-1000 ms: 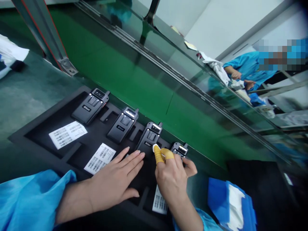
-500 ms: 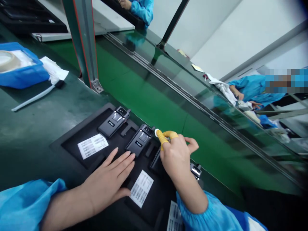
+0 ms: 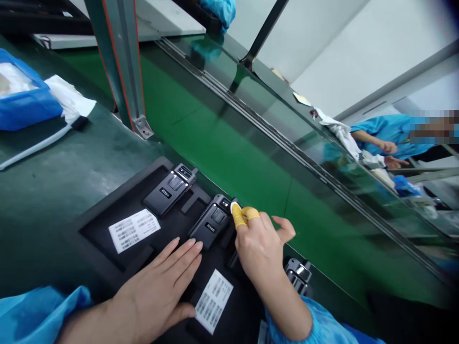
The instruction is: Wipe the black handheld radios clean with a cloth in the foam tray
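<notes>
Two-way radios marked "Riton" lie back up in a black foam tray [image 3: 93, 210]. My left hand [image 3: 161, 282] rests flat, fingers stretched, with its fingertips at the lower end of the middle radio [image 3: 208, 224]. Yellow finger cots cover two fingers of my right hand [image 3: 260, 243], which are bent together at that radio's top corner by its antenna. A small white spot shows at the fingertip; what it is I cannot make out. Left of these sits another radio [image 3: 168, 191]. My right hand partly hides a third, and a further radio [image 3: 299, 276] shows beyond my wrist.
White barcode labels [image 3: 214, 301] lie in the tray. At left are a blue bin [image 3: 30, 107], white paper [image 3: 70, 98] and a pale-handled brush [image 3: 39, 145]. A metal post [image 3: 124, 67] stands by the green conveyor belt [image 3: 179, 102]. Across it, a co-worker in blue sleeves [image 3: 380, 126] works.
My view has shifted slightly. My right fingertips have come onto the middle radio's top corner from beside it. My left hand stays flat at its lower end.
</notes>
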A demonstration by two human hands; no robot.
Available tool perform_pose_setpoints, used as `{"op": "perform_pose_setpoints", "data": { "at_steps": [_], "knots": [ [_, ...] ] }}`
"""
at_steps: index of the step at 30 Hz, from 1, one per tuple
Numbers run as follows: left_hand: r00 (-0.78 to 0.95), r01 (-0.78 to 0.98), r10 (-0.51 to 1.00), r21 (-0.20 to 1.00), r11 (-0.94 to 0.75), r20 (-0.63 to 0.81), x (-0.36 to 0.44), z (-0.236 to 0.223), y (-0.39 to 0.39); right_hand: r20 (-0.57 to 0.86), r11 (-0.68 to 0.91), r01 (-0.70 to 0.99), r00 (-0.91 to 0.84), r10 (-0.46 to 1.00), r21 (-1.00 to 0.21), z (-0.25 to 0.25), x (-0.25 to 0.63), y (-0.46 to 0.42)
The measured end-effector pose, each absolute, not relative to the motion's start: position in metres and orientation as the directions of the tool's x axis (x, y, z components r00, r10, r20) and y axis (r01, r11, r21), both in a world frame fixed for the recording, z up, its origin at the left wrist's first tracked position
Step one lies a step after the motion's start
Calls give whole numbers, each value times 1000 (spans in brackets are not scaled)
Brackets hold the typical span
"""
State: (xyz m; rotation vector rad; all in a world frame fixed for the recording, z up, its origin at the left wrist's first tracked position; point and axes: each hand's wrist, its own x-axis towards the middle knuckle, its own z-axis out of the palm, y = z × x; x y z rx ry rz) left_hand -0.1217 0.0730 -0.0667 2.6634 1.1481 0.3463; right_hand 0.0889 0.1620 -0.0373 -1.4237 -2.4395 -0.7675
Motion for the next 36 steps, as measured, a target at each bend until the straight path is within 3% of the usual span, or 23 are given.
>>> {"op": "perform_pose_setpoints", "data": {
  "at_steps": [4, 10, 15, 21, 26, 30, 36],
  "knots": [
    [655, 674, 745, 348, -652, 126, -122, -66, 73, 473, 330, 911, -411, 779, 248, -38, 97, 147],
    [666, 678, 739, 331, -656, 103, -121, -67, 72, 432, 534, 828, -549, 715, 169, -37, 69, 126],
    [649, 676, 745, 332, -658, 154, -121, -69, 70, 421, 600, 773, -624, 659, 206, -42, 56, 125],
    [639, 661, 747, 366, -655, 184, -121, -71, 69, 367, 529, 815, -579, 728, 237, -47, 79, 110],
    [637, 659, 753, 392, -642, 165, -120, -64, 67, 428, 458, 859, -510, 746, 226, -34, 84, 115],
    [640, 668, 754, 379, -640, 146, -134, -49, 66, 451, 529, 812, -579, 679, 245, -20, 61, 139],
    [489, 796, 857, 319, -514, 162, -181, -50, 74, 453, 543, 790, -609, 651, 283, -22, 17, 181]
  ]
}}
